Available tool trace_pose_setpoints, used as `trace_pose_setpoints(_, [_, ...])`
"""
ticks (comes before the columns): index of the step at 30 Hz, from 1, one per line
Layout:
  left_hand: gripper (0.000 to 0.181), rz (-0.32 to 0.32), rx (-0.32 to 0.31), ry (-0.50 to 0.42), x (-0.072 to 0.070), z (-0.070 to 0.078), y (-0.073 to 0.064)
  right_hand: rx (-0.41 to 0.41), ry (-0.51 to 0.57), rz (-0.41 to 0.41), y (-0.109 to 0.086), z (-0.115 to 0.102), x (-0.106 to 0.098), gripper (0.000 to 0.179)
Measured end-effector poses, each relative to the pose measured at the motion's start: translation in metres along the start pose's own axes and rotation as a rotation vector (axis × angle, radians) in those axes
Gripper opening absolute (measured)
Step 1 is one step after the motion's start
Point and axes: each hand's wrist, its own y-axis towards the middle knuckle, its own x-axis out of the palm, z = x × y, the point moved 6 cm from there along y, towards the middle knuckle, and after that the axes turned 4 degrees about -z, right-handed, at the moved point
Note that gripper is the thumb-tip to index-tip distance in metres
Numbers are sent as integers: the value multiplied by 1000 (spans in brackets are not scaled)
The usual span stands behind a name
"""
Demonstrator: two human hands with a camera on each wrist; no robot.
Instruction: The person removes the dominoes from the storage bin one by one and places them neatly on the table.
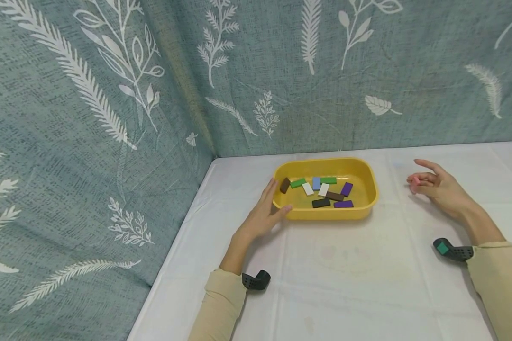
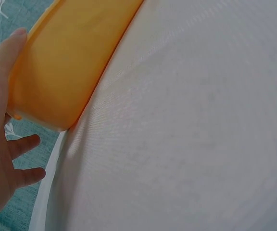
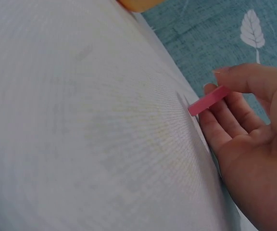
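A yellow plastic tray (image 1: 324, 214) with rounded corners holds several small flat blocks. Around its near left corner lies my left hand (image 1: 259, 214), the thumb on the front rim and straight fingers along the left side. In the left wrist view two fingers (image 2: 25, 144) stick out below the tray's wall. Over the cloth to the right of the tray, my right hand (image 1: 445, 192) pinches a small pink block (image 3: 208, 100). The right wrist view shows this block as a slim rectangular bar between thumb and fingers, with the index finger hidden there.
Inside the tray are green (image 1: 328, 180), white (image 1: 307, 189), blue (image 1: 316, 183), brown (image 1: 285, 185), black (image 1: 321, 203) and purple blocks (image 1: 343, 204). A white cloth (image 1: 345, 279) covers the table. Patterned teal curtains (image 1: 281, 61) stand behind it and at the left.
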Motion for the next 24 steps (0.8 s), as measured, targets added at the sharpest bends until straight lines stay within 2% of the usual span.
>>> trace_pose_setpoints(7, [89, 1, -9, 6, 1, -1, -1, 18, -3, 1, 0, -2, 1, 74])
trace_pose_setpoints(16, [89, 4, -2, 14, 0, 0, -1, -22, -72, 31, -4, -9, -8, 70])
trace_pose_setpoints(20, [92, 3, 1, 21, 0, -1, 0, -55, -53, 44, -8, -13, -12, 67])
trace_pose_setpoints(24, [92, 6, 6, 24, 0, -1, 0, -94, 49, 63, -10, -20, -15, 64])
